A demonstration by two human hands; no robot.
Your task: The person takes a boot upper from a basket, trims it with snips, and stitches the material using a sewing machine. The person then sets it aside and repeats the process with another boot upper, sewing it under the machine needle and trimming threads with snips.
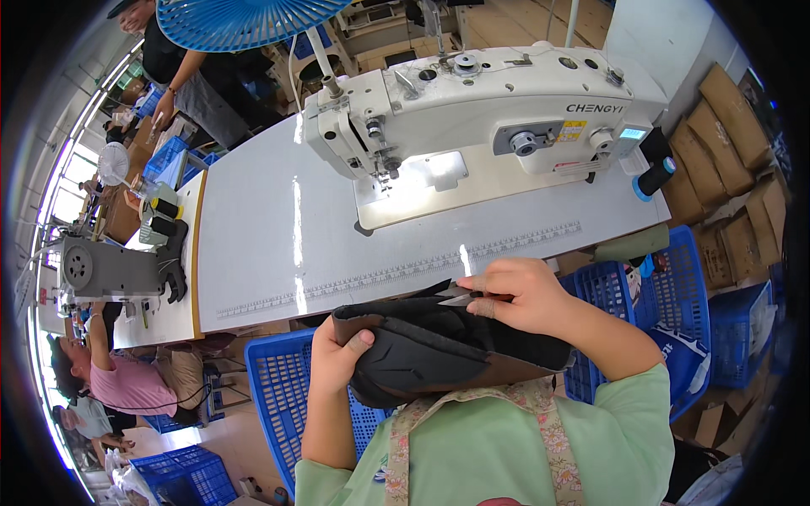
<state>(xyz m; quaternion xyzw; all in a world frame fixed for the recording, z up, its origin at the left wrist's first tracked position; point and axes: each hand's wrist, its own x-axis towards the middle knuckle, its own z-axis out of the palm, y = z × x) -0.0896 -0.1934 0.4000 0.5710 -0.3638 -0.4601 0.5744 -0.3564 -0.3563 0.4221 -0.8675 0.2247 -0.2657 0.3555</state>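
In front of my chest is a black and brown sewn piece [426,358], folded and bulky, with an opening along its upper side. My left hand [336,358] is closed around its left end, thumb lying on the black outer face. Above its right part, my right hand [525,291] is closed on small pointed thread snips [457,300]. Their bright tip points left, over the upper edge of the piece beside a small black strip. I cannot tell whether the blades touch the material. The inside of the piece is mostly hidden.
A white sewing machine [481,110] stands on the pale table [253,219], with a ruler strip [405,271] along the near edge. Blue baskets [283,396] flank me. Cardboard [717,135] is stacked at right. A blue fan [245,18] hangs far left; co-workers are at left.
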